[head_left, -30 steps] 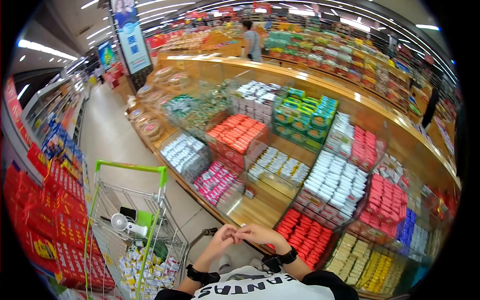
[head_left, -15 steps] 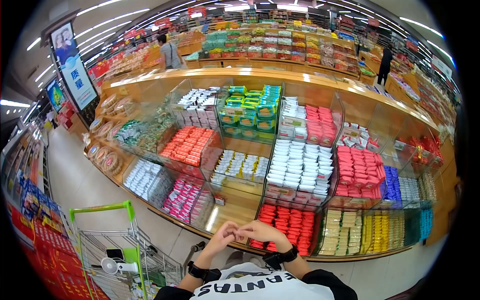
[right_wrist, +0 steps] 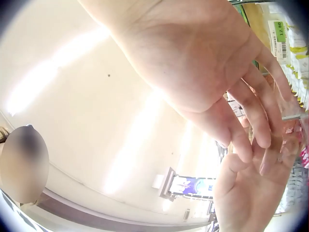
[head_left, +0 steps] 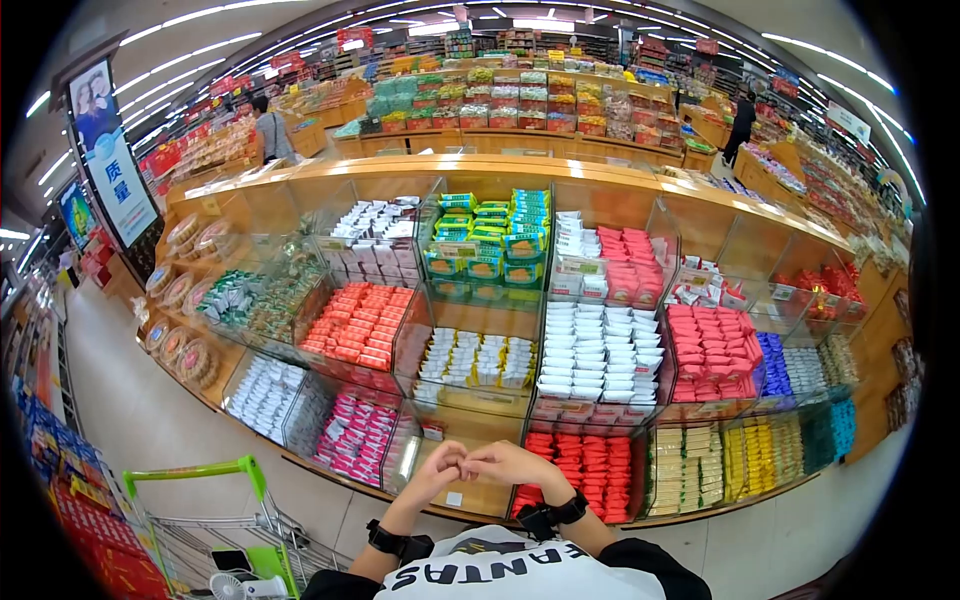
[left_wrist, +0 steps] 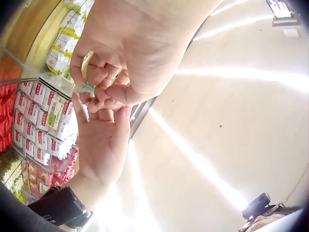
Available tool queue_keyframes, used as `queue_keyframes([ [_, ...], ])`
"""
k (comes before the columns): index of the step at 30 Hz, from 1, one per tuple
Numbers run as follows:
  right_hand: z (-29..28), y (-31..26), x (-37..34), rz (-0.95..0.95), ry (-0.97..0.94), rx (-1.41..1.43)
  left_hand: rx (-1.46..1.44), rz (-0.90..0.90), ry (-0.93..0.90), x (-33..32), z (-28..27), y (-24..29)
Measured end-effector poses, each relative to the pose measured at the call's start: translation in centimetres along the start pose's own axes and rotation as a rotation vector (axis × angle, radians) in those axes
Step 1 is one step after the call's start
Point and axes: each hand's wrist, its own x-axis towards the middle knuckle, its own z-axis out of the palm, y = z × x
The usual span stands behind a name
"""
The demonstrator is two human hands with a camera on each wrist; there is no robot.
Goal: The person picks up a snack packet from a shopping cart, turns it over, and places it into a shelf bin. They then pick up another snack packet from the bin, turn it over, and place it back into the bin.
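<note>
Both hands meet at the fingertips in front of the chest in the head view, the left hand (head_left: 432, 476) beside the right hand (head_left: 513, 467). Nothing is seen held in either. In the left wrist view the left hand (left_wrist: 137, 43), with a ring on one finger, has loosely bent fingers touching those of the right hand (left_wrist: 99, 145). Seen from the right wrist, the right hand (right_wrist: 193, 63) extends relaxed fingers over the left hand (right_wrist: 251, 198). Just beyond the hands are red packets (head_left: 590, 470) and a wooden bin floor (head_left: 478, 497).
Clear-walled bins hold white packets (head_left: 600, 350), pink packets (head_left: 712, 345), orange-red packets (head_left: 358, 325) and green packs (head_left: 490, 235). A shopping cart (head_left: 195, 470) with a small fan (head_left: 235, 585) stands at lower left. Two people are farther back, left (head_left: 272, 135) and right (head_left: 741, 128).
The head view has turned, so the bins have shifted left and the cart sits lower at the left edge. The hands stay joined at the fingertips.
</note>
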Motion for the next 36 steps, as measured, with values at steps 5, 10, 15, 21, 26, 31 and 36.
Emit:
queue_keyframes([
  [5,-0.3,0.6,1.2,-0.019,0.059,-0.058,-0.043,0.006,-0.075,1.2,-1.6,0.5],
  [10,-0.5,0.8,2.1,-0.077,0.174,-0.115,-0.004,0.020,-0.061,2.5,-2.4,1.8],
  [15,-1.0,-0.6,1.8,-0.023,0.267,-0.087,-0.025,0.057,-0.115,4.1,-2.9,2.1],
  [21,-1.6,-0.2,2.1,0.004,0.370,-0.135,-0.010,0.053,-0.167,5.9,-2.5,3.3],
  [26,-2.8,-0.7,3.1,-0.071,0.444,-0.169,0.057,0.060,-0.156,7.8,-3.1,4.4],
  [31,-4.9,-3.0,4.2,-0.089,0.518,-0.307,0.183,0.079,-0.212,10.2,-3.5,7.7],
  [36,-7.5,-2.5,5.8,-0.117,0.658,-0.492,0.226,0.253,-0.194,13.2,-4.6,10.6],
])
